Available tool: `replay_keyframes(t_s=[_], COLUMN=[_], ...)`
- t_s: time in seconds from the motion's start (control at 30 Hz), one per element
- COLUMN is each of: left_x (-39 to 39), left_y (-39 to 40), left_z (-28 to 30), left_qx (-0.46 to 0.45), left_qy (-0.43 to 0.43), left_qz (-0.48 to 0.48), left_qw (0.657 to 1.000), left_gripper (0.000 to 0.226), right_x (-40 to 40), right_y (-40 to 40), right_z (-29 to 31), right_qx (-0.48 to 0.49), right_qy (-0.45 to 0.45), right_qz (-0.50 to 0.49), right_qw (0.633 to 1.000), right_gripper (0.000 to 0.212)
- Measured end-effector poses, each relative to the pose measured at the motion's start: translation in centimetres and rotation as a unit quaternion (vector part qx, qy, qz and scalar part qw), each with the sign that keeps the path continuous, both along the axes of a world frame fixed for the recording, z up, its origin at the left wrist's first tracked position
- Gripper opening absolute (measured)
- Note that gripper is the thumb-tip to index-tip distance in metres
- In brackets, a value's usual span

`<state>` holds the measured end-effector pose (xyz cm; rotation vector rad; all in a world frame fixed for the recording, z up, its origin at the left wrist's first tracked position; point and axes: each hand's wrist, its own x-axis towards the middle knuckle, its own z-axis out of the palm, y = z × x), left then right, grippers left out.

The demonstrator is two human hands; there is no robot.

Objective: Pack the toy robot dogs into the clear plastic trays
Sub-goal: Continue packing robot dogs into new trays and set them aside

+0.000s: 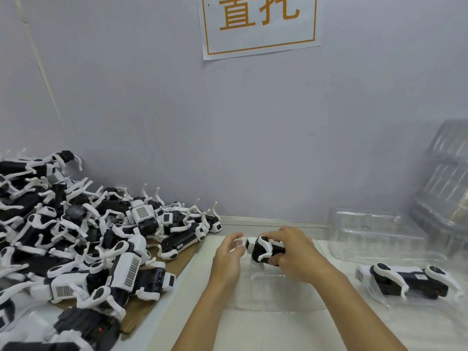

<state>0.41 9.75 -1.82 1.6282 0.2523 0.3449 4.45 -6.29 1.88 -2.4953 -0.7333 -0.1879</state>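
My right hand (291, 252) grips a black and white toy robot dog (263, 250) by its body, just above a clear plastic tray (273, 292) lying on the white table. Beside the dog's white head is my left hand (229, 252), its fingers relaxed and near the head; whether they touch it I cannot tell. A large heap of toy robot dogs (83, 239) lies on the left. Another dog (405, 279) lies in a clear tray (364, 276) at the right.
A brown cardboard sheet (174, 269) lies under the heap. An upturned clear tray (372, 234) stands at the back right, with a tall stack of clear trays (445, 181) against the wall. The wall with a paper sign (258, 24) is close behind.
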Motion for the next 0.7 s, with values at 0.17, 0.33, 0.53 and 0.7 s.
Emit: replay_keyframes(t_s=[0.17, 0.33, 0.53, 0.7], left_x=[0.35, 0.80, 0.87, 0.87], left_y=[0.21, 0.20, 0.05, 0.00], left_z=[0.24, 0.48, 0.44, 0.43], left_qx=[-0.027, -0.067, -0.059, -0.056], left_qy=[0.020, 0.061, 0.055, 0.052], left_qz=[0.001, 0.013, 0.033, 0.039], left_qw=[0.999, 0.996, 0.996, 0.996], left_gripper=[0.017, 0.028, 0.028, 0.028], right_x=[-0.21, -0.45, -0.52, -0.64], right_y=[-0.08, -0.10, -0.10, -0.12], right_z=[0.44, 0.56, 0.56, 0.61], right_qx=[0.032, 0.042, 0.054, 0.056], right_qy=[0.015, 0.025, 0.035, 0.040], right_qz=[0.014, 0.029, 0.025, 0.029], right_qw=[0.999, 0.998, 0.998, 0.997], right_gripper=[0.033, 0.032, 0.026, 0.022])
